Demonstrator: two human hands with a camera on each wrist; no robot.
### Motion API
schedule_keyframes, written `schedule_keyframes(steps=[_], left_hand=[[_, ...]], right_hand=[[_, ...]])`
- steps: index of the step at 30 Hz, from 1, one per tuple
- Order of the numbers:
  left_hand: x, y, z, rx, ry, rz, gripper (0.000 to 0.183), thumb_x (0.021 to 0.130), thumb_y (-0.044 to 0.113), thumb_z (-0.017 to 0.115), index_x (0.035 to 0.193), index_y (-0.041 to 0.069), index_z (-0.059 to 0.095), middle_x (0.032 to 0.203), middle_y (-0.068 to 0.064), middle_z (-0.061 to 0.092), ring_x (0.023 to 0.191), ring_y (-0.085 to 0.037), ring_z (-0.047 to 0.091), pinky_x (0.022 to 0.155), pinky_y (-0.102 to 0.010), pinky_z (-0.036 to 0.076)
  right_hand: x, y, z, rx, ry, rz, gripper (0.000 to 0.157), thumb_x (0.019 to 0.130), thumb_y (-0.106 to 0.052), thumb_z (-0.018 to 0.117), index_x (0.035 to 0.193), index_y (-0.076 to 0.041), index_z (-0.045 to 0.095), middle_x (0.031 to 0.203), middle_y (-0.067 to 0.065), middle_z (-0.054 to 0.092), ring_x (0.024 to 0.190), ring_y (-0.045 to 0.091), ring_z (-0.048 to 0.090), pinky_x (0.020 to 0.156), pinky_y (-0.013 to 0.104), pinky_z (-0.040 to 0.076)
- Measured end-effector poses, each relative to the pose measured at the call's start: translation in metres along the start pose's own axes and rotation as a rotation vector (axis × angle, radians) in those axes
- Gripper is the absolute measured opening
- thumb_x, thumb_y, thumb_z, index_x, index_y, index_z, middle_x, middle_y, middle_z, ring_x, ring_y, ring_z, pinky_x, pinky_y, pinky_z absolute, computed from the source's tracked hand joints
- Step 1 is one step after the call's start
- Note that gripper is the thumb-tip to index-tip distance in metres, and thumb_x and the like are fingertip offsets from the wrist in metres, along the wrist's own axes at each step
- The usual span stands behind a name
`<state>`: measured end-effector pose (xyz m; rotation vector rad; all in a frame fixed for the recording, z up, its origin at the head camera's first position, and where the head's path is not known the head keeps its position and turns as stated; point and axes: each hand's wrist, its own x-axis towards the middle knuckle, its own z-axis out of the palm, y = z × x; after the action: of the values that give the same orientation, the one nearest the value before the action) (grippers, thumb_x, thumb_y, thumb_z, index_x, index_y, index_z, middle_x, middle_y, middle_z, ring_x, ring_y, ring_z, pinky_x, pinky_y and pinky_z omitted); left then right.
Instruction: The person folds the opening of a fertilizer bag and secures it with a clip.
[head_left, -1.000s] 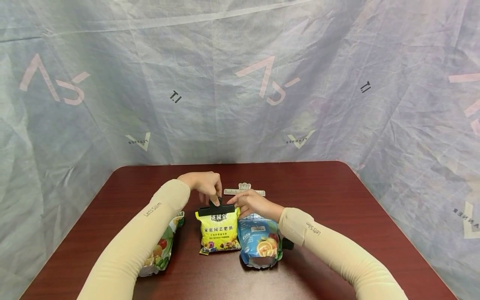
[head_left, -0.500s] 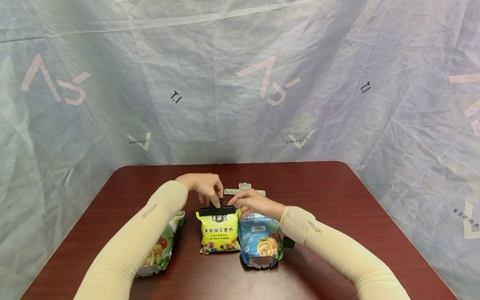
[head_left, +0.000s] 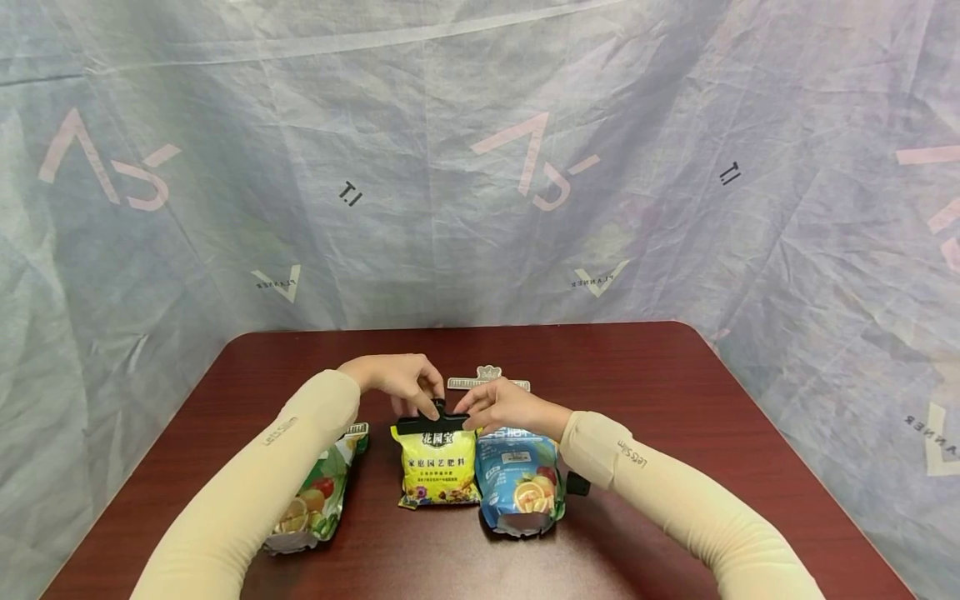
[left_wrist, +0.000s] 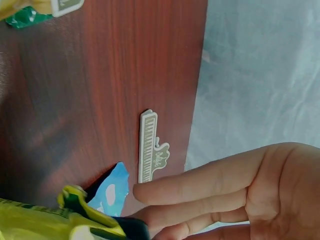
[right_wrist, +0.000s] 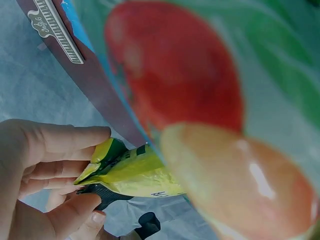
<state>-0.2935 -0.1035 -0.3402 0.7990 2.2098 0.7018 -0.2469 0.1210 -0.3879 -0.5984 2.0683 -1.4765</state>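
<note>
A yellow fertilizer bag point(head_left: 438, 471) stands upright mid-table, with a black bag clip point(head_left: 420, 425) across its top edge. My left hand point(head_left: 401, 383) pinches the clip's handle from above between thumb and fingers; the left wrist view shows its fingers fairly straight and hides the thumb. At the bag's top right corner, my right hand point(head_left: 510, 408) has its thumb on the end of the clip and its fingers behind the bag. The right wrist view shows the yellow corner point(right_wrist: 102, 160) between this thumb and fingers.
A blue pouch point(head_left: 517, 479) with fruit pictures touches the yellow bag's right side, a black object point(head_left: 577, 484) beside it. A green fruit pouch point(head_left: 322, 496), with a pale clip point(head_left: 358, 429) on top, is partly behind my left forearm. Another pale clip point(head_left: 489, 379) lies farther back.
My left hand has shifted slightly left and lower at the clip handle. The right thumb has come onto the clip's end. Bag and pouches stay in place.
</note>
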Motion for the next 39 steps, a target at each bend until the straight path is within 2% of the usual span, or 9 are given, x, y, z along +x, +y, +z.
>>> schedule_keyframes(steps=[7,10,13,17,22,29,34,39], left_hand=[[-0.011,-0.006,-0.001,-0.146,0.002,0.013,0.028,0.085,0.034,0.062,0.105,0.015,0.066,0.105,-0.003,0.063,0.081,-0.023,0.065,0.063,-0.040,0.054],[-0.017,-0.011,0.001,-0.226,0.009,0.016,0.032,0.086,0.036,0.058,0.108,0.014,0.066,0.105,-0.008,0.062,0.083,-0.025,0.065,0.064,-0.041,0.054],[-0.021,-0.017,0.005,-0.261,0.016,0.018,0.034,0.085,0.033,0.058,0.111,0.012,0.064,0.100,-0.009,0.063,0.082,-0.026,0.064,0.065,-0.042,0.054],[-0.023,-0.025,0.009,-0.252,0.017,0.026,0.035,0.082,0.022,0.064,0.114,0.006,0.062,0.100,-0.009,0.065,0.084,-0.024,0.064,0.065,-0.041,0.054],[-0.028,-0.033,0.013,-0.220,0.027,0.073,0.041,0.076,0.010,0.073,0.114,0.002,0.060,0.104,-0.009,0.064,0.091,-0.021,0.063,0.068,-0.039,0.054],[-0.032,-0.044,0.021,-0.157,0.068,0.158,0.034,0.075,0.014,0.076,0.107,0.007,0.065,0.099,-0.006,0.065,0.086,-0.021,0.063,0.067,-0.036,0.054],[-0.033,-0.049,0.027,-0.166,0.105,0.152,0.028,0.081,0.018,0.071,0.106,0.008,0.065,0.093,-0.005,0.066,0.080,-0.020,0.064,0.066,-0.039,0.054],[-0.034,-0.052,0.032,-0.196,0.112,0.154,0.026,0.084,0.018,0.068,0.107,0.007,0.064,0.088,-0.007,0.065,0.078,-0.023,0.064,0.066,-0.040,0.054]], right_hand=[[-0.002,-0.001,-0.001,-0.007,-0.010,-0.006,0.027,0.081,-0.006,0.068,0.108,-0.001,0.064,0.099,0.011,0.066,0.089,0.022,0.063,0.080,0.048,0.049],[-0.002,0.000,-0.001,0.002,-0.017,-0.010,0.027,0.082,-0.006,0.067,0.108,0.000,0.064,0.097,0.012,0.067,0.088,0.022,0.064,0.081,0.049,0.048],[-0.002,0.001,0.000,0.009,-0.020,-0.012,0.026,0.082,-0.006,0.067,0.108,0.000,0.064,0.095,0.013,0.067,0.088,0.022,0.064,0.082,0.050,0.048],[-0.003,0.001,0.000,0.010,-0.024,-0.012,0.026,0.082,-0.007,0.068,0.107,-0.002,0.065,0.095,0.011,0.067,0.089,0.021,0.064,0.082,0.049,0.048],[-0.003,0.002,0.000,0.005,-0.021,-0.018,0.024,0.082,-0.008,0.068,0.105,-0.004,0.066,0.094,0.008,0.067,0.088,0.021,0.064,0.082,0.049,0.048],[-0.003,0.001,-0.001,0.010,-0.015,-0.004,0.024,0.081,-0.009,0.069,0.104,-0.007,0.067,0.091,0.009,0.068,0.088,0.021,0.064,0.081,0.049,0.048],[-0.003,0.002,-0.002,0.010,-0.020,0.003,0.025,0.081,-0.010,0.069,0.106,-0.007,0.066,0.092,0.010,0.068,0.089,0.021,0.063,0.078,0.047,0.050],[-0.003,0.003,-0.002,0.057,-0.029,0.026,0.025,0.082,-0.009,0.068,0.107,-0.005,0.065,0.094,0.011,0.068,0.089,0.023,0.063,0.075,0.047,0.051]])
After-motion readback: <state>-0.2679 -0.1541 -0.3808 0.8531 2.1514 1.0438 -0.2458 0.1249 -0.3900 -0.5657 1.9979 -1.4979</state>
